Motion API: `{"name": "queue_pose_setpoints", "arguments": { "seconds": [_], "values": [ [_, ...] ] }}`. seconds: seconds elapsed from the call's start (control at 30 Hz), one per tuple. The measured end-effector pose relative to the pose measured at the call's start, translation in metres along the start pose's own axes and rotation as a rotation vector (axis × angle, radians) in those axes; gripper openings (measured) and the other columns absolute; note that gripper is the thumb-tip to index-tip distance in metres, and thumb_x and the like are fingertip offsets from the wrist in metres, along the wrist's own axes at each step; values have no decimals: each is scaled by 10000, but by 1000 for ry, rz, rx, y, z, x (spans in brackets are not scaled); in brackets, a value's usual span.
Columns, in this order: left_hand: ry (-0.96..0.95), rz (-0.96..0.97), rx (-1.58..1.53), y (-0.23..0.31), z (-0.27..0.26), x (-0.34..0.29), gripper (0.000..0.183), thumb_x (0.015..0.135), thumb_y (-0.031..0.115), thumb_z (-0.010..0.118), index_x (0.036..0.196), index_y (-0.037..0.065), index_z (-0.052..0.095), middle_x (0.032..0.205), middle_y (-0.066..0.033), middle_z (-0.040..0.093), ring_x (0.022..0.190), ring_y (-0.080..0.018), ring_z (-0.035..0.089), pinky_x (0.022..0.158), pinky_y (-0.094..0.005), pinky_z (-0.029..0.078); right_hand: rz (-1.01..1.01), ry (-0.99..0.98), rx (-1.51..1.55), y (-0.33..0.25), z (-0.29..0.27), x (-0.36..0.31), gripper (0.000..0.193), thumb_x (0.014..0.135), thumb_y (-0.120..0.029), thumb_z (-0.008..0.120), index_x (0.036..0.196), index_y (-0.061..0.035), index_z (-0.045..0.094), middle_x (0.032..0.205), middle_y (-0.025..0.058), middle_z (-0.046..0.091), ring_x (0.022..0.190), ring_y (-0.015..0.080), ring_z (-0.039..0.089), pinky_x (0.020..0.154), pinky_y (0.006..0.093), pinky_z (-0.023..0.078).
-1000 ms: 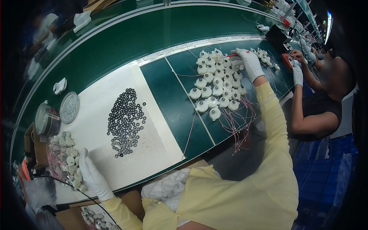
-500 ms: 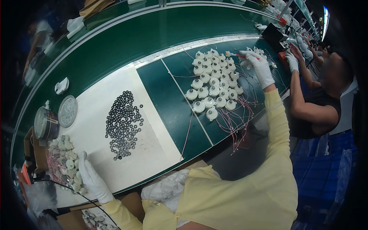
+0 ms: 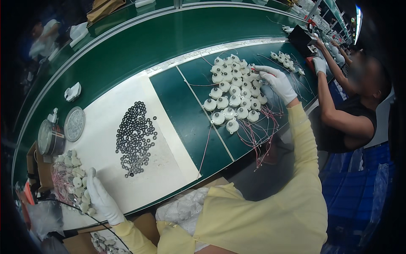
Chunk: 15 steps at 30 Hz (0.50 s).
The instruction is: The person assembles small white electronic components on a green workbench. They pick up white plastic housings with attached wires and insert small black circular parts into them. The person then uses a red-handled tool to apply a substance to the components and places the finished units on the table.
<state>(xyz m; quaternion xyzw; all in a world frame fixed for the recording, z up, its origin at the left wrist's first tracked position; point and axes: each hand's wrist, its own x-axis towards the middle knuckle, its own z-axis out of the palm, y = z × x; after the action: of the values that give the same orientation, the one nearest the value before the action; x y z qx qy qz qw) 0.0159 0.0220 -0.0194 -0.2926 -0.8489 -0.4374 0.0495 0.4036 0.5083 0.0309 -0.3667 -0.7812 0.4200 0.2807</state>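
Note:
In a white glove, my right hand is closed around a slim red-handled tool, its tip over the far right of a cluster of round white motors. Each motor carries a dark ring or knob on top, and pink-and-white wires trail from the near right side. My left hand, also gloved, rests on edge with its fingers stretched out, holding nothing. It lies against a heap of similar pale motors with pink wires. Between the hands, many loose black rings are spread on a white sheet.
A clear tub and its round lid stand at the left, near a crumpled white piece. A smaller motor group lies far right, by a black box. A co-worker works there with gloved hands.
My right hand has moved left and a little nearer, bringing the red-handled tool over the motors and uncovering the smaller group behind. My left hand stays put. The co-worker's arms have shifted.

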Motion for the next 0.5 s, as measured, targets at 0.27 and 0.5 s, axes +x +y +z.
{"name": "queue_pose_setpoints", "arguments": {
  "seconds": [0.27,0.5],
  "values": [
    [6,3,-6,-1,1,0,425,1108,228,425,1371,-70,574,1388,-193,611,1298,-304,563,1121,-395,418,64,21,36,3,-6,0,341,1008,-106,532,1297,-16,689,1067,40,753,804,44,607,691,186,443],
    [2,13,7,-1,0,0,415,1107,212,427,1368,-75,575,1391,-195,609,1296,-303,566,1114,-393,430,113,61,107,13,-9,-3,355,961,-74,518,1247,-17,720,990,55,755,727,50,613,660,183,454]
  ]
}}
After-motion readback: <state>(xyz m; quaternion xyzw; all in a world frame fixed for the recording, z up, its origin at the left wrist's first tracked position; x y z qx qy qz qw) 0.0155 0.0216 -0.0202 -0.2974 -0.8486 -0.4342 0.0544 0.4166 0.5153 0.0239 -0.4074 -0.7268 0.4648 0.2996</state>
